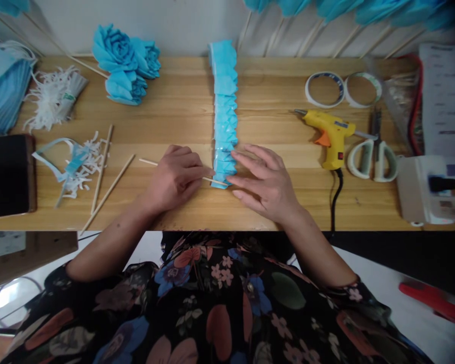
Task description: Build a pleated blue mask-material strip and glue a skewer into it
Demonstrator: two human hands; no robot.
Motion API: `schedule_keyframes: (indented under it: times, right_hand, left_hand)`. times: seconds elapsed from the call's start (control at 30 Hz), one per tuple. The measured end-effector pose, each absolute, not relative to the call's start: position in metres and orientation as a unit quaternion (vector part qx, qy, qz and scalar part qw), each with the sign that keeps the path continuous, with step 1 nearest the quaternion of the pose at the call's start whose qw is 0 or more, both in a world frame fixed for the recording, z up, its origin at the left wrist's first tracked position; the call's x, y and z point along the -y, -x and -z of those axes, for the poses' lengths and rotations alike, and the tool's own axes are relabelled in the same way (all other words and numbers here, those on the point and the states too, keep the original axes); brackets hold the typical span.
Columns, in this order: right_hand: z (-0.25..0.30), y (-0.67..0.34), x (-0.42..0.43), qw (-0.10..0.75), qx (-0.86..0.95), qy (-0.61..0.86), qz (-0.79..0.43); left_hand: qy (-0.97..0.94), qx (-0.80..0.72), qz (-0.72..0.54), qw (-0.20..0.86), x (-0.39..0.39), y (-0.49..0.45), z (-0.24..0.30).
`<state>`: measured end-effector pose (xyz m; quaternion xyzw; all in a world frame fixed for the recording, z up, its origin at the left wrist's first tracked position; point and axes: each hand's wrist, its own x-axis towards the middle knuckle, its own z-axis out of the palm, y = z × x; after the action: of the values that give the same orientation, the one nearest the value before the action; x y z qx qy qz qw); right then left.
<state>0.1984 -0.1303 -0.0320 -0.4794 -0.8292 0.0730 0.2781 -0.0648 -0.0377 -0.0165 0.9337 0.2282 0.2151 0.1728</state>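
A long blue strip with ruffled, scalloped edges (225,111) lies lengthwise on the wooden table in front of me. Across its near end rests a thin wooden stick (147,162). My left hand (176,177) is closed around this stick, whose tip shows past the fingers over the strip. My right hand (263,182) has its fingers spread, with the fingertips touching the right edge of the strip near the stick's tip.
Blue paper-like flowers (116,50) lie at the back left. Loose sticks (108,192), a phone (12,174) and white cord bundles (56,96) are on the left. To the right are a yellow glue gun (331,134), scissors (375,151) and tape rolls (325,90).
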Motion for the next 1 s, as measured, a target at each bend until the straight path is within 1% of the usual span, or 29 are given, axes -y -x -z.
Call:
schedule_keyframes:
  times: [0.13,0.3,0.43,0.53,0.6,0.67,0.77,0.83,0.9,1.0]
  right_hand:
    - [0.034,-0.194,0.129,0.272,0.831,0.48,-0.073]
    - [0.03,-0.197,0.128,0.35,0.795,0.496,-0.022]
    - [0.022,-0.225,0.141,0.401,0.713,0.572,0.055]
    - [0.018,-0.261,0.159,0.41,0.613,0.663,0.126]
    - [0.016,-0.285,0.169,0.361,0.567,0.729,0.133]
    - [0.013,-0.302,0.173,0.292,0.534,0.786,0.108]
    - [0.004,-0.309,0.166,0.131,0.515,0.846,0.04]
    - [-0.002,-0.305,0.156,0.047,0.504,0.862,0.012]
    - [-0.008,-0.299,0.146,0.007,0.491,0.871,-0.004]
    - [-0.013,-0.294,0.136,-0.015,0.474,0.88,-0.027]
  left_hand:
    - [-0.94,-0.222,-0.201,0.164,0.037,0.064,0.019]
    - [-0.935,-0.208,-0.232,0.172,0.036,0.066,0.016]
    - [-0.933,-0.202,-0.252,0.158,0.035,0.067,0.013]
    - [-0.932,-0.2,-0.264,0.148,0.036,0.067,0.013]
    - [-0.931,-0.2,-0.267,0.147,0.036,0.066,0.014]
    - [-0.932,-0.203,-0.263,0.145,0.037,0.066,0.017]
    - [-0.933,-0.208,-0.262,0.132,0.036,0.065,0.02]
    - [-0.933,-0.211,-0.264,0.121,0.035,0.064,0.021]
    - [-0.931,-0.22,-0.267,0.114,0.034,0.064,0.023]
    - [-0.929,-0.236,-0.265,0.107,0.032,0.066,0.024]
